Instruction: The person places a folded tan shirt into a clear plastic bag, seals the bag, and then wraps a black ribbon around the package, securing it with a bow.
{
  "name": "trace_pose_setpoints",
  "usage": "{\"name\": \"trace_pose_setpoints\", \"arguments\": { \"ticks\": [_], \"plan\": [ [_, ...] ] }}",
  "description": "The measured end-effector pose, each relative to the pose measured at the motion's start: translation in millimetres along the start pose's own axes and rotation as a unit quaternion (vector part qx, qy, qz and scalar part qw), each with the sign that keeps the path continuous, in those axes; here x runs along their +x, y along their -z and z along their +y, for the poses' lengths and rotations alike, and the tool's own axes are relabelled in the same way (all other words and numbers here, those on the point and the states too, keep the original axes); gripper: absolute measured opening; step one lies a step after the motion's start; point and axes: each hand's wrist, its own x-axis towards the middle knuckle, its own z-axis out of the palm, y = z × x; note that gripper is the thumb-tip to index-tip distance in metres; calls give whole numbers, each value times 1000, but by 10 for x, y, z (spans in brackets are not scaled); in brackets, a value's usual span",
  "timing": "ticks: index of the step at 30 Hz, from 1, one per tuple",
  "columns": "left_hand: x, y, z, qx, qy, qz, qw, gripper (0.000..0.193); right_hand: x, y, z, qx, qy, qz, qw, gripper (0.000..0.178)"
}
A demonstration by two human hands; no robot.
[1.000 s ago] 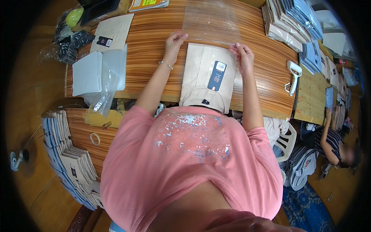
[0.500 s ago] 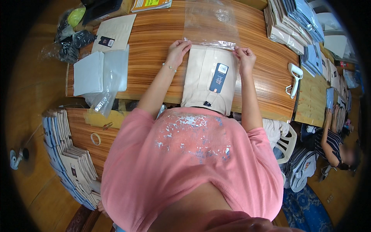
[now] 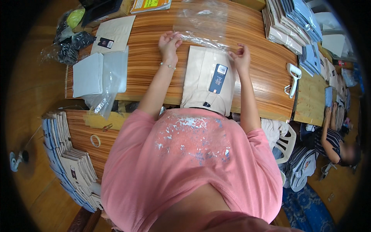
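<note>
A clear plastic bag [image 3: 201,23] lies across the far part of the table, its near edge stretched between my hands. My left hand [image 3: 169,46] pinches the bag's left corner. At the right corner my right hand [image 3: 241,60] has its thumb and fingertips on the film; some of its fingers are lifted. Just in front of the bag, and apart from its edge, lies a folded cream shirt [image 3: 197,77] with its button placket up. A dark blue hang tag [image 3: 218,79] rests on the shirt, tied by a string. The shirt's near end reaches my body.
Left on the table are another folded cream garment [image 3: 119,31], white boards [image 3: 88,75] and loose plastic film [image 3: 104,94]. A white lint roller [image 3: 295,73] lies right. Bagged shirts [image 3: 286,31] are stacked far right, more shirts [image 3: 73,162] lower left. Another person [image 3: 328,139] works at right.
Both hands have moved up and to the left with the bag's edge, off the shirt's far end. The bag has shifted left; the shirt stays put.
</note>
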Motion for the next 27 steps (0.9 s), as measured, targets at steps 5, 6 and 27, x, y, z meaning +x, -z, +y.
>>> {"name": "trace_pose_setpoints", "arguments": {
  "ticks": [5, 6, 27],
  "plan": [
    [-145, -487, 459, 270, -290, -181, 900, 31, 168, 156, -1001, 450, -123, -184, 865, 30],
    [-265, -625, 530, 328, -293, -242, 865, 33, 248, 155, -1140, 528, -167, -255, 792, 30],
    [-519, -415, -189, -232, 502, -280, 785, 87, 534, 35, -715, 861, -233, -260, 372, 19]
  ]
}}
